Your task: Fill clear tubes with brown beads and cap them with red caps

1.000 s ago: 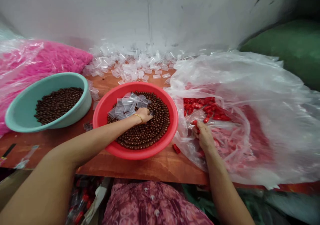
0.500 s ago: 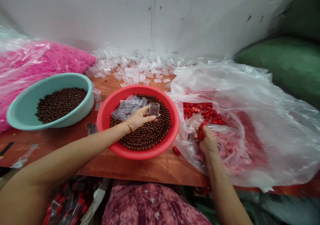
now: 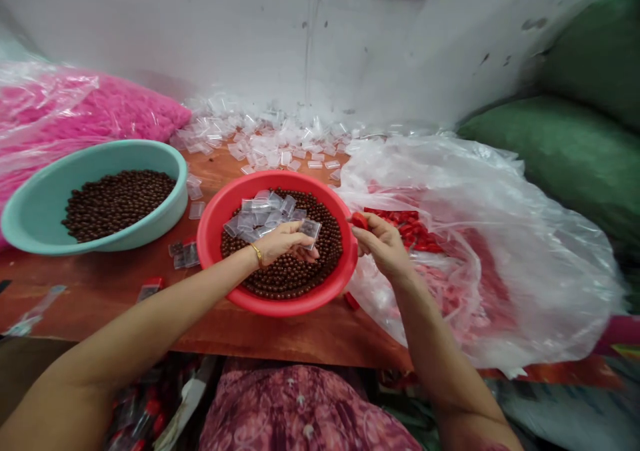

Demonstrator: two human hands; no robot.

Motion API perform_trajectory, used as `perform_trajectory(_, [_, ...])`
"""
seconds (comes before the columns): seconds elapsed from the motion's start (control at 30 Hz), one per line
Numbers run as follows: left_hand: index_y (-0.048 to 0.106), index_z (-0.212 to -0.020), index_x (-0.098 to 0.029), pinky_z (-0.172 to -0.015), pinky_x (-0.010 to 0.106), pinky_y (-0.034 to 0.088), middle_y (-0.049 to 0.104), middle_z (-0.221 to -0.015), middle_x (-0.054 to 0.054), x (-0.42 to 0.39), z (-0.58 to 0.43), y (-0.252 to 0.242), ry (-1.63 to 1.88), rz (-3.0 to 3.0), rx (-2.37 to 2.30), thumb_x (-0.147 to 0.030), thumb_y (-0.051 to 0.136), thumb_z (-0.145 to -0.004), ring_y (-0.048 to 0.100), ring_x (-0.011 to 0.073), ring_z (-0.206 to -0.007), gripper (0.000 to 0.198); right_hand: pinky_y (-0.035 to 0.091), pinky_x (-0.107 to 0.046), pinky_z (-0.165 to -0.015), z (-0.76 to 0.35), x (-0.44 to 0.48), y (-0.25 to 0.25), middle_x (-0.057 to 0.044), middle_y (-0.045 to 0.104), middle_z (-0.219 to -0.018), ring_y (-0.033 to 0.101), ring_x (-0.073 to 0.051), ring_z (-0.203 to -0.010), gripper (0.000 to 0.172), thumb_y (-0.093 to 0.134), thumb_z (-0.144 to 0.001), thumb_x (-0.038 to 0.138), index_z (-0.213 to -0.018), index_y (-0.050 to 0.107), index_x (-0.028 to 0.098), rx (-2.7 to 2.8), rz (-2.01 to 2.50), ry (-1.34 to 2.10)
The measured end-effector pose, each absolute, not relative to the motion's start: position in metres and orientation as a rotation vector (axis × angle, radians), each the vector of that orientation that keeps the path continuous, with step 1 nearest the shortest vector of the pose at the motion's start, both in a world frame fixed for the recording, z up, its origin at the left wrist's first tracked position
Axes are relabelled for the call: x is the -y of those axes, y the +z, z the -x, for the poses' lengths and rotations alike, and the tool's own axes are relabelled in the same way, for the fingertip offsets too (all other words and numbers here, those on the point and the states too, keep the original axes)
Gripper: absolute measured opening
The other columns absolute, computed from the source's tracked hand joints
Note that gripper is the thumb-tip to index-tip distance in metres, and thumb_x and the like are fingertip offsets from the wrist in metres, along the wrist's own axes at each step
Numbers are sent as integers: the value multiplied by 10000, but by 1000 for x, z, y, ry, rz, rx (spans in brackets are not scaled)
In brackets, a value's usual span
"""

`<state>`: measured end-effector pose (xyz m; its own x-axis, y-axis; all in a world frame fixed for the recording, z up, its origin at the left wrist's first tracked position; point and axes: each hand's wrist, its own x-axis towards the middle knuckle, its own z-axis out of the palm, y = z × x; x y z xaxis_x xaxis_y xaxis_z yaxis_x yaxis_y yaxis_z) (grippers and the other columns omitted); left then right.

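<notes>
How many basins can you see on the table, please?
2: the teal basin on the left, and the red basin in the middle, below the left hand. Both hold brown beads. No other shows, though the translucent plastic bag at right might hide one.

A garment [image 3: 280, 407] of mottled pink and maroon is showing a swirling print, with small pale dots [image 3: 309, 431] running down its front. A thin gold bracelet [image 3: 258, 256] is circling the wrist of the left hand [image 3: 283, 243]; the right hand [image 3: 384, 244] is showing bare.
</notes>
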<state>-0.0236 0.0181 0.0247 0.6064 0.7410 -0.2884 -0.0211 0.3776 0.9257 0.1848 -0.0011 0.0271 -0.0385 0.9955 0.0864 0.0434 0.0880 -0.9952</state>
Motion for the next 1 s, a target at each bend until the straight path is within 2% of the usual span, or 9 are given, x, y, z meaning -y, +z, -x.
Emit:
perform_trajectory(0.13, [488, -753, -139, -594, 278, 506, 661, -599, 44, -17, 24, 28, 475, -1114, -705, -267, 612, -602, 622, 151, -545, 233, 444, -229, -634, -165, -19, 36, 9, 594, -748, 519, -102, -667, 225, 678, -641, 284, -822, 612, 166, 1578, 1096, 1135])
perform_trajectory(0.2, [485, -741, -137, -569, 288, 512, 647, -562, 46, -17, 24, 29, 451, -1107, -698, -252, 577, -584, 609, 156, -514, 216, 442, -239, -663, -162, -25, 38, 5, 592, -749, 526, -112, -695, 227, 679, -644, 294, -812, 607, 158, 1706, 1052, 1230])
perform_trajectory(0.4, [485, -713, -135, -434, 258, 472, 603, -475, 39, -17, 24, 34, 434, -1098, -754, -239, 488, -532, 544, 149, -411, 209, 412, -215, -589, -165, -30, 45, -14, 594, -793, 520, -102, -670, 295, 663, -687, 342, -890, 615, 133, 1892, 962, 1420])
perform_trajectory(0.53, [476, -680, -146, -355, 215, 410, 554, -412, 18, -16, 24, 37, 409, -1136, -774, -235, 472, -523, 483, 129, -350, 181, 419, -221, -616, -158, -31, 42, -3, 576, -742, 510, -100, -662, 201, 663, -666, 286, -786, 604, 136, 1915, 942, 1327])
perform_trajectory(0.67, [486, -683, -145, -359, 207, 413, 558, -421, 17, -17, 24, 37, 393, -1136, -740, -226, 477, -528, 493, 125, -360, 176, 393, -208, -574, -146, -35, 30, 30, 514, -630, 455, -82, -597, 98, 622, -641, 230, -661, 560, 157, 1850, 1011, 1104])
perform_trajectory(0.73, [484, -688, -144, -389, 210, 439, 590, -469, 29, -17, 24, 36, 403, -1131, -729, -209, 482, -533, 532, 131, -408, 168, 387, -200, -536, -144, -35, 26, 41, 498, -613, 436, -77, -566, 127, 623, -636, 254, -708, 570, 164, 1740, 1081, 1078])
perform_trajectory(0.8, [480, -700, -144, -414, 211, 460, 611, -515, 32, -18, 23, 36, 434, -1127, -735, -189, 484, -546, 553, 128, -445, 161, 376, -196, -465, -146, -33, 26, 51, 475, -603, 402, -68, -496, 204, 586, -682, 332, -810, 584, 174, 1610, 1112, 1202])
perform_trajectory(0.9, [465, -718, -149, -415, 201, 467, 582, -512, 1, -17, 21, 37, 498, -1150, -759, -168, 494, -591, 528, 103, -432, 132, 343, -205, -375, -150, -23, 31, 52, 443, -575, 371, -68, -406, 322, 499, -756, 453, -910, 592, 185, 1518, 1077, 1402])
perform_trajectory(1.0, [442, -701, -155, -382, 171, 437, 534, -488, -30, -16, 19, 38, 542, -1217, -800, -155, 519, -634, 487, 77, -394, 102, 325, -204, -362, -151, -12, 36, 54, 432, -532, 384, -74, -392, 385, 525, -764, 500, -969, 611, 187, 1525, 1102, 1339])
